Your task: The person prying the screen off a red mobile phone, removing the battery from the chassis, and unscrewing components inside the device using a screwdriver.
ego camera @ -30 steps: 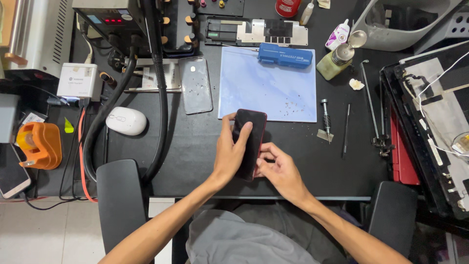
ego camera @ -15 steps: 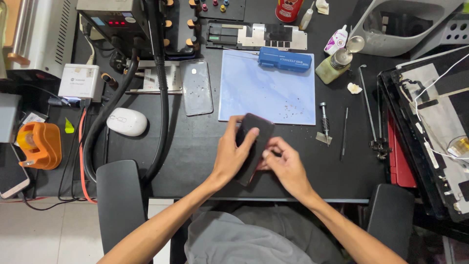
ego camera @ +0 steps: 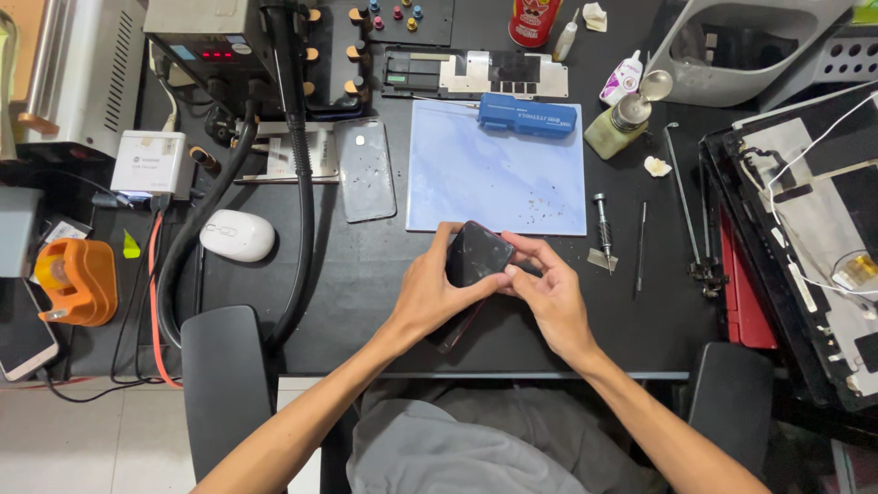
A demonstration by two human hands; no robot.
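A dark phone [ego camera: 476, 261] is held over the near part of the black worktop [ego camera: 384, 302], just below the near edge of a pale blue mat [ego camera: 498, 178]. It is gripped from the left by the left hand [ego camera: 430, 293], whose fingers are wrapped round its edge, and from the right by the right hand [ego camera: 549, 297], whose fingertips [ego camera: 512, 270] are pressed against its side; both hands are thus clamped on the one phone, close together. The phone is tilted, its upper end raised toward the mat and its lower end hidden between the palms.

The phone is judged to be light, stiff and flat, with a smooth glossy face that may prove slippery and fragile; it is best taken by its long edges, as is done here, and not by the face.

One dark phone is counted in the hands. One clear phone back cover [ego camera: 366, 169] lies left of the mat. One white mouse [ego camera: 238, 236] rests further left, and one orange tape holder [ego camera: 78, 279] beyond it. One blue tool case [ego camera: 528, 117] lies on the far edge of the mat. One small screwdriver [ego camera: 602, 229] and one thin probe [ego camera: 640, 247] lie right of the mat, with one pair of tweezers [ego camera: 686, 210] beyond them. One pump bottle [ego camera: 626, 119] stands near the far right corner of the mat
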